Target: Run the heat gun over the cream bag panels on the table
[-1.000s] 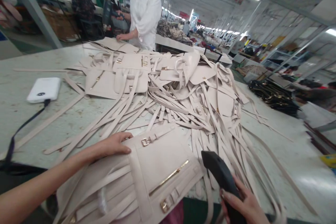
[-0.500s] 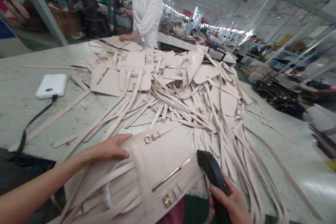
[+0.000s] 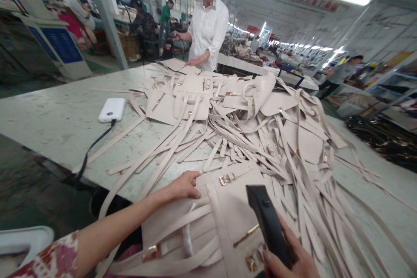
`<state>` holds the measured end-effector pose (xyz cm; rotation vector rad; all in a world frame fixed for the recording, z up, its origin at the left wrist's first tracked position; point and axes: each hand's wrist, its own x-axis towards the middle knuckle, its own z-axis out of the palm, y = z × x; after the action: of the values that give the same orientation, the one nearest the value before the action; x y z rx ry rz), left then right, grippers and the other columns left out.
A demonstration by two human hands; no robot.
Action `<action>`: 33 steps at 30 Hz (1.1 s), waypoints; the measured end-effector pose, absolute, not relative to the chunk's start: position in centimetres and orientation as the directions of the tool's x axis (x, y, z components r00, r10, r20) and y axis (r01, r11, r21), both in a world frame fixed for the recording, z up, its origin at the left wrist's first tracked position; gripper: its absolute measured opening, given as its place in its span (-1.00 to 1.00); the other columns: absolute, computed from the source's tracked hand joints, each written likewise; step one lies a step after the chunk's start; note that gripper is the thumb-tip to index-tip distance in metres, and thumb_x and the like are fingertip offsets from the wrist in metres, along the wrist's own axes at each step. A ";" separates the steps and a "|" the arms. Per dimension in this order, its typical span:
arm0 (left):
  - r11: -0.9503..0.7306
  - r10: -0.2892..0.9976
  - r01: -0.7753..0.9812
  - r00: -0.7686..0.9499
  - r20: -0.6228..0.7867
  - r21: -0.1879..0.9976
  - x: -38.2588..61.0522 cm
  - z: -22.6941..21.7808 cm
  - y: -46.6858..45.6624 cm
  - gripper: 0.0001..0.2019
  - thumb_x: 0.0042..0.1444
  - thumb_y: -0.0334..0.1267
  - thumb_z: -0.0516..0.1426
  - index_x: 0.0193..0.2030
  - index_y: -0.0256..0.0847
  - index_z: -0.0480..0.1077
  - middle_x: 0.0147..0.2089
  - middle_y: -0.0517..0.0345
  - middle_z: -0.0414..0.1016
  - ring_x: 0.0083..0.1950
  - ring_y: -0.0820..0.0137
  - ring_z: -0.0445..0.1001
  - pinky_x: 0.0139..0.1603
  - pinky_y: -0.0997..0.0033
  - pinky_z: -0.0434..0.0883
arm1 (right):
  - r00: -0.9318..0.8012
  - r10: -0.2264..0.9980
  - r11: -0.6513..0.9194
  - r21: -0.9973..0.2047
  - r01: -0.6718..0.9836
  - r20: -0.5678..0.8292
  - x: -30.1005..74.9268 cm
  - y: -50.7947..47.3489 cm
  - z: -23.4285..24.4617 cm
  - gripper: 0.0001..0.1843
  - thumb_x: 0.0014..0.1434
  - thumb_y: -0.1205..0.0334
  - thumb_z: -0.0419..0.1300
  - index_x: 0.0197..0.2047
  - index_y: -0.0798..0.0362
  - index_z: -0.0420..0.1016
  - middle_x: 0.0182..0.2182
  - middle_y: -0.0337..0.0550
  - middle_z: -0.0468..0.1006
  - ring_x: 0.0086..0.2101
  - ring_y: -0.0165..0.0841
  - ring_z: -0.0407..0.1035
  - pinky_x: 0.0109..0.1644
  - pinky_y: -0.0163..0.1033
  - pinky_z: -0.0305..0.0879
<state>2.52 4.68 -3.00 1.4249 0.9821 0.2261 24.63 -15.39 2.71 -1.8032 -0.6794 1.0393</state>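
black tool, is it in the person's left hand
No, the black tool is in the right hand, while the left hand touches the beige bag.

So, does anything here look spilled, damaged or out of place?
Nothing looks clearly spilled or damaged. Only the pale straps look untidy: they cross in a tangled heap on the table, beyond the left hand.

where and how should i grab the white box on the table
Probably pinch the white box across its left and right edges, coming from above: it lies flat on the table, those edges look free, and the dark cord leaves its near edge.
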 end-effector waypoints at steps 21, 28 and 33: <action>0.487 0.686 0.104 0.569 -0.453 0.867 0.8 -3.7 3.8 -0.69 -0.45 -0.51 0.10 -0.40 -0.33 0.37 -0.45 0.20 0.44 -0.48 0.53 0.31 -0.51 0.59 0.15 | 0.000 0.928 -0.372 -0.926 0.060 -0.373 18.5 -6.6 4.5 -0.25 -0.06 0.38 0.14 0.22 0.03 0.00 -0.67 -0.42 0.32 -0.72 -0.53 0.17 -0.66 -0.41 0.19; 0.366 0.755 0.141 0.533 -0.382 0.920 1.3 -4.2 3.5 -0.77 -0.41 -0.50 0.07 -0.47 -0.32 0.38 -0.54 0.27 0.41 -0.51 0.53 0.28 -0.50 0.57 0.15 | -0.081 0.857 -0.507 -0.861 0.046 -0.509 20.1 -10.4 4.5 -0.15 -0.17 0.36 0.15 0.22 0.08 -0.03 -0.64 -0.36 0.39 -0.72 -0.52 0.19 -0.70 -0.44 0.15; 0.041 0.810 0.316 0.545 -0.217 0.948 1.7 -3.8 2.8 -0.74 -0.26 -0.50 0.01 -0.43 -0.28 0.47 -0.45 0.22 0.49 -0.35 0.42 0.39 -0.26 0.48 0.28 | -0.048 0.873 -0.485 -0.874 0.012 -0.485 19.8 -10.8 2.1 -0.19 -0.15 0.39 0.10 0.21 0.03 -0.02 -0.62 -0.35 0.40 -0.72 -0.51 0.18 -0.70 -0.42 0.14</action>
<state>1.69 2.80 -3.76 1.5403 0.9979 0.4959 19.83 -10.81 2.07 -1.5489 -0.9623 1.6135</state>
